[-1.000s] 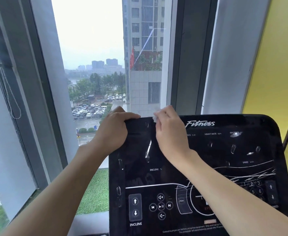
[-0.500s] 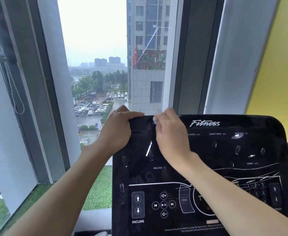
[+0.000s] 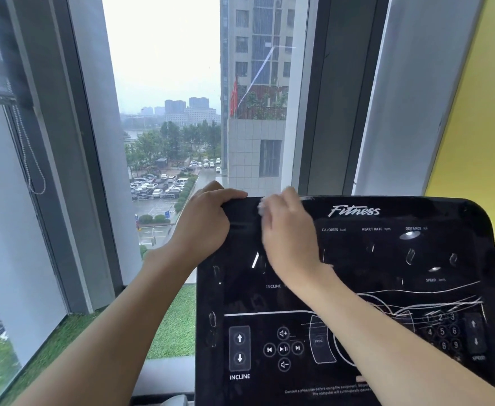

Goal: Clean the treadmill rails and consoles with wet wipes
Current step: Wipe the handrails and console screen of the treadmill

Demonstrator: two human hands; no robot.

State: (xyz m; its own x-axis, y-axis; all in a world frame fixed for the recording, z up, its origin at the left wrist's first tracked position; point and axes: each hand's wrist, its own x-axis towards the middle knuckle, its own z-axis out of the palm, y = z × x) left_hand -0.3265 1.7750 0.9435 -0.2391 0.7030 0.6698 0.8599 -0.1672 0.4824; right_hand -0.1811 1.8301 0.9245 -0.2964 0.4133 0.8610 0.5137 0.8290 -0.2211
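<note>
A glossy black treadmill console with white "Fitness" lettering and button markings fills the lower right. My left hand grips the console's top left corner, thumb over the top edge. My right hand lies on the console's upper edge beside it, fingers curled over a white wet wipe. Only a small bit of the wipe shows at my fingertips; the rest is hidden under the hand.
A tall window stands right behind the console, with dark frames and a grey pillar to the right. A yellow wall lies at far right. Green artificial turf covers the sill below. A bead cord hangs at left.
My right hand has shifted slightly along the console's top edge with the wipe. The left hand keeps its hold on the corner. The view has tilted a little.
</note>
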